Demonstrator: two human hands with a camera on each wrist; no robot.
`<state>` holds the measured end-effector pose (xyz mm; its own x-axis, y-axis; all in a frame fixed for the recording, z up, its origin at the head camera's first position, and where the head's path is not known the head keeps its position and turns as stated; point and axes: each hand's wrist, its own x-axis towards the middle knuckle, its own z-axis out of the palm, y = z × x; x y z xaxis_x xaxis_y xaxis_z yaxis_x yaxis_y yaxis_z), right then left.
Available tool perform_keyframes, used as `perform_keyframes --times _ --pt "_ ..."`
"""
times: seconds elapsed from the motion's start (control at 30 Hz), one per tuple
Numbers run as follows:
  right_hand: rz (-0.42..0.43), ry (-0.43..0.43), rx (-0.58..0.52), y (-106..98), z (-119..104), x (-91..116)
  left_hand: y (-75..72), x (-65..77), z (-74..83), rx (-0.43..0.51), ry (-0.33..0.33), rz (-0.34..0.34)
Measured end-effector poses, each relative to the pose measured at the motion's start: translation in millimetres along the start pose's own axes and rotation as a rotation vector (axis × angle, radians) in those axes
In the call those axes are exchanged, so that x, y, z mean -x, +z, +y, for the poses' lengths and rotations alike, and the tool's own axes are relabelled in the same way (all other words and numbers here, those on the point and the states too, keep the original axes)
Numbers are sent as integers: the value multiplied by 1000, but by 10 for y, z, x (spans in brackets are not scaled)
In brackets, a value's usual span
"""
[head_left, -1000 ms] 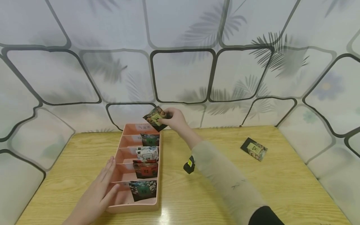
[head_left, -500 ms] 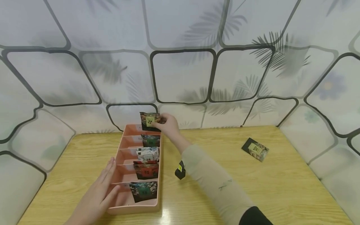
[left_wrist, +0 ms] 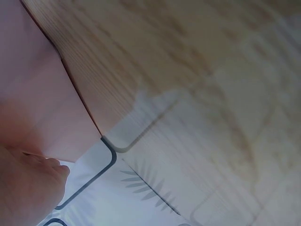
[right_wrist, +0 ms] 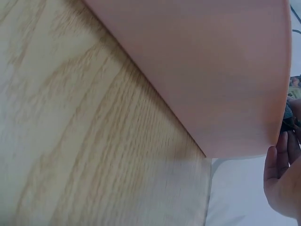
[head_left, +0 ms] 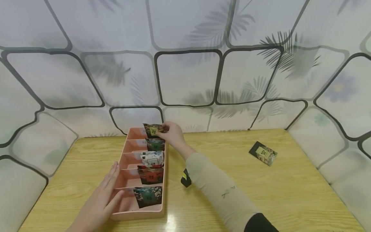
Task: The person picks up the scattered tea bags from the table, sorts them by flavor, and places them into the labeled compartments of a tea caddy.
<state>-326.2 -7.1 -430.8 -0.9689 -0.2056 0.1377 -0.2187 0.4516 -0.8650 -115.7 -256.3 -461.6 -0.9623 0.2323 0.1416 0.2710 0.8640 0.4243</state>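
Observation:
A pink divided box (head_left: 137,215) stands on the left of the table. My right hand (head_left: 174,133) pinches a dark tea sachet (head_left: 150,130) with a yellow-green label by its right edge. That sachet sits partly down in the farthest compartment. My left hand (head_left: 99,198) rests against the box's left side with its fingers straight. Nearer compartments hold a dark green sachet (head_left: 155,145), a white sachet (head_left: 152,159), a red sachet (head_left: 151,175) and a green-and-black sachet (head_left: 148,197). In the right wrist view, fingers (right_wrist: 282,153) show at the box's far rim.
Another dark sachet with a yellow-green label (head_left: 263,153) lies flat on the right of the wooden table (head_left: 232,161). A patterned wall covering (head_left: 188,77) rises behind the table. Below my right wrist hangs a small black device (head_left: 186,179).
My right hand has brought the sachet left and down, from above the far compartment to partly inside it. The sachet has turned from tilted to upright. My left hand has stayed in place.

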Motion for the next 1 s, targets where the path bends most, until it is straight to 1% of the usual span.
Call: perform_keyframes --times 0.1,0.27,0.43,0.53,0.67,0.77,1.0 --pt "-9 -28 27 -3 -1 15 -1 0 5 1 -2 1" --pt "-4 -43 53 3 -10 27 -2 1 3 -5 24 24" --pt "8 -26 27 -6 -26 23 5 6 -10 -6 48 43" --pt "19 -5 -9 -44 -19 9 5 8 -10 -8 49 43" --pt "32 5 -49 -148 5 -8 -8 0 0 -1 9 6" --pt "37 1 -51 -257 26 -16 -15 -3 6 9 -15 -17" --pt "41 -5 -22 -585 106 -23 -16 -3 9 14 -17 -18"
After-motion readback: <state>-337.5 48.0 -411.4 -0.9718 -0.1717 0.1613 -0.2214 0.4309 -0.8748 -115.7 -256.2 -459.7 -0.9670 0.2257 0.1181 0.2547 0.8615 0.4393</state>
